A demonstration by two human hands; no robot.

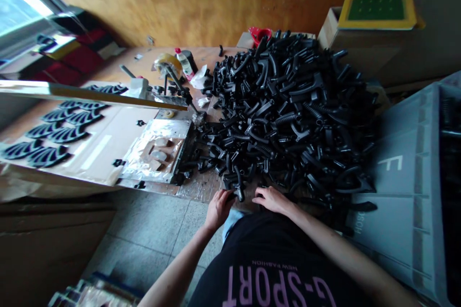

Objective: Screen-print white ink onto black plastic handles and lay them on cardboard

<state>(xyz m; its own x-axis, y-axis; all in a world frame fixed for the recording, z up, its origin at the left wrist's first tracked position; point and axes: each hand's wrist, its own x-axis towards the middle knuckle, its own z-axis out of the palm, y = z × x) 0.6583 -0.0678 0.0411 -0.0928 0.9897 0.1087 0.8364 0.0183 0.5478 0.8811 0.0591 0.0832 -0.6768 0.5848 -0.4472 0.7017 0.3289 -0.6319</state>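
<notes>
Fan-shaped black pieces (59, 134) are lying in rows at the left of the table (118, 64), with a long pale bar (72, 92) crossing over the rows at the back. Next, a shiny plate (135, 158) is lying near the front edge, carrying small brownish blocks (158, 155); behind it a yellowish roll (170, 64) and a red-capped bottle (186, 66) are standing. The left hand (218, 208) is resting at the table's front edge, its bent fingers touching a black part (239, 190) at the foot of the heap; whether they are gripping it, I cannot tell. Farther back, a red ring (265, 34) is showing behind the heap. The right hand (275, 200) is curling its fingers just beside the heap's front; I cannot tell whether they are holding anything. The heap of black parts (284, 100) is covering the table beyond both hands. A carton (355, 41) is bearing a green-and-yellow panel (377, 8), and a grey crate (399, 201) marked "F" is standing at far right.
</notes>
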